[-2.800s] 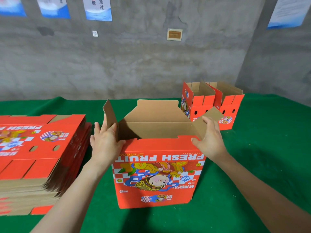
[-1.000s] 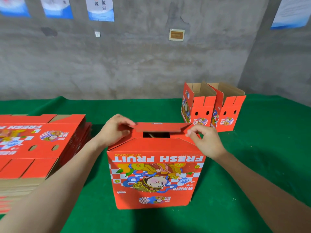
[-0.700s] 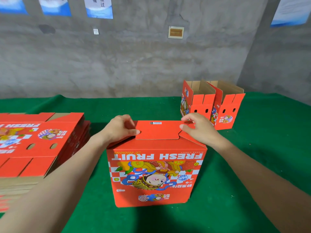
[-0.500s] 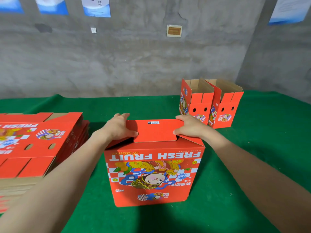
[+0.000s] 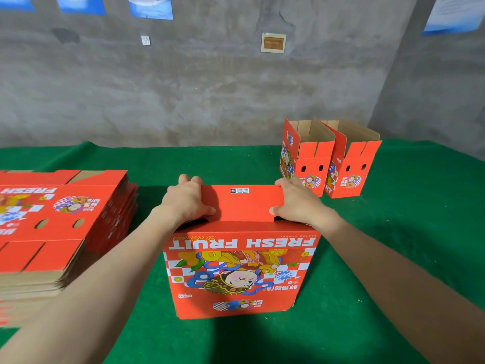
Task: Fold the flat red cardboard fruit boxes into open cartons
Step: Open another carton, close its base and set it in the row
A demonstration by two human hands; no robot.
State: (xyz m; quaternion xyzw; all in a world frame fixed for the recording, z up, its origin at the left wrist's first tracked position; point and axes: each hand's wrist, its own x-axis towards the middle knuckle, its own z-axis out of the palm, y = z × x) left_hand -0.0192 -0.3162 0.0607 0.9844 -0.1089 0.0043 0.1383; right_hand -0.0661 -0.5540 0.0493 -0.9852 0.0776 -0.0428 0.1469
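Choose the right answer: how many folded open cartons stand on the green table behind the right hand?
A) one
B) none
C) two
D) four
C: one open carton and a second open carton stand side by side there, tops open, beyond the red fruit box.

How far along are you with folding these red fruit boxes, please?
Done: two open cartons stand at the far right. In hand: a third box stands in the middle with its print upside down. The left hand and right hand grip the ends of its top flap, fingers curled over the far edge. Left: the stack of flat boxes on the left.
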